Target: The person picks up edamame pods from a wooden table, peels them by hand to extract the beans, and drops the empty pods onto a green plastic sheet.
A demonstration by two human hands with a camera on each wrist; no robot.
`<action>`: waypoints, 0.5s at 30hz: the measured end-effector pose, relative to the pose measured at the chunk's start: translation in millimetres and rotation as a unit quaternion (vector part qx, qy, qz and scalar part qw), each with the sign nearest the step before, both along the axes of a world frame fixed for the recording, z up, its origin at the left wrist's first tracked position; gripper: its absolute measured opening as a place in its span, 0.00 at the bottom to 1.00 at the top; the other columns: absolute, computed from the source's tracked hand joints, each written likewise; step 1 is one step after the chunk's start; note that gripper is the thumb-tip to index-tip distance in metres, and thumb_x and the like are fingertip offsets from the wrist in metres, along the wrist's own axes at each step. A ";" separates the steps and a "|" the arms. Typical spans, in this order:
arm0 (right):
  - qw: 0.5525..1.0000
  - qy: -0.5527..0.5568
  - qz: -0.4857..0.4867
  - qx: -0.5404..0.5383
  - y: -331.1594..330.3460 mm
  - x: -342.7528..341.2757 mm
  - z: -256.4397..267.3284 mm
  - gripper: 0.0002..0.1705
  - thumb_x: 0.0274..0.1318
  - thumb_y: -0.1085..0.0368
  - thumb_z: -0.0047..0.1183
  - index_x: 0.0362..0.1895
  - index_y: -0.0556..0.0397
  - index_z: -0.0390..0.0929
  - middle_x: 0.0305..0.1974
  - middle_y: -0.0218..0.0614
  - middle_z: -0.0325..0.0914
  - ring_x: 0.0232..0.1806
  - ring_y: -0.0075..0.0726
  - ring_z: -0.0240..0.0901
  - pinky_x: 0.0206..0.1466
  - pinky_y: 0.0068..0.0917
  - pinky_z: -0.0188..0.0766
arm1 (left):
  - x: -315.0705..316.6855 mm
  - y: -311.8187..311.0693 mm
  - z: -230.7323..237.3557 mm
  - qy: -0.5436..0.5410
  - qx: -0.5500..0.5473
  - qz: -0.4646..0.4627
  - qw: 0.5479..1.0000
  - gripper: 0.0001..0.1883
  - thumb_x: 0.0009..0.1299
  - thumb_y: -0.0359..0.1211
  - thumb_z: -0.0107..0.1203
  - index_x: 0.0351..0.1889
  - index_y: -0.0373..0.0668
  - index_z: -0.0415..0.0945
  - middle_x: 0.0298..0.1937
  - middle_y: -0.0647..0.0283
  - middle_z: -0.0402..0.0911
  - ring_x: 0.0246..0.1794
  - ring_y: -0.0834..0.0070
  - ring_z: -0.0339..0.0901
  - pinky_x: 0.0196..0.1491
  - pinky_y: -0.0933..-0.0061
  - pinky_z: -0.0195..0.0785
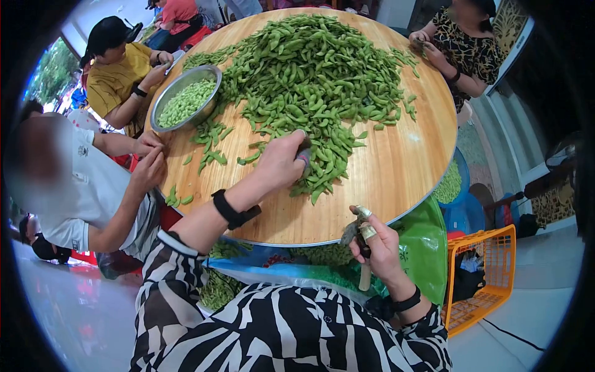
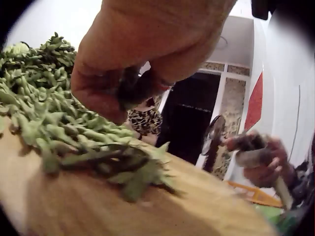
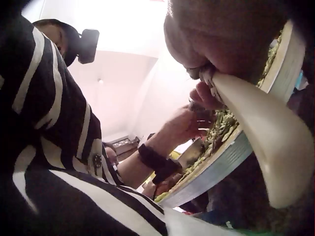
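Observation:
Heaped green soybean pods (image 1: 322,68) cover much of the round wooden table (image 1: 396,155). My left hand (image 1: 279,162) is at the near edge of the heap, fingers bent down over the pods (image 2: 59,132). A dark covering shows around its fingertips, and I cannot tell whether a pod is between them. Near the table's front edge, my right hand (image 1: 381,248) grips a tool with a smooth, pale, curved handle (image 3: 268,132); the tool's other end is hidden by the fingers. Pale wraps (image 1: 368,231) cover that hand's thumb and finger.
A metal bowl (image 1: 211,77) of shelled beans stands at the left rim. People sit at the left and far right, handling small things. An orange crate (image 1: 511,266) stands at the right, beside a green plastic bag (image 1: 427,248). Blue tubs (image 1: 465,214) are below the table.

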State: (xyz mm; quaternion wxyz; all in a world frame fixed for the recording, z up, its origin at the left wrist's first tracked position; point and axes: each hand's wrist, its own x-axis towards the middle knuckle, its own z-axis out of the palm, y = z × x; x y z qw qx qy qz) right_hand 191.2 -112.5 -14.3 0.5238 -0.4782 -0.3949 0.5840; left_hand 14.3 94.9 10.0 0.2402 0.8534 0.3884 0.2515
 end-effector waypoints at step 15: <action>0.993 0.112 -0.007 0.043 -0.7 -10.9 10.1 0.26 0.71 0.61 0.34 0.69 0.55 0.56 0.21 0.27 0.67 0.16 0.15 0.58 0.19 0.12 0.55 | 12.9 -94.6 1.0 -0.234 -0.458 -0.122 0.849 0.09 0.71 0.29 0.50 0.46 0.36 0.74 0.30 0.71 0.73 0.28 0.89 0.65 0.29 0.84 0.60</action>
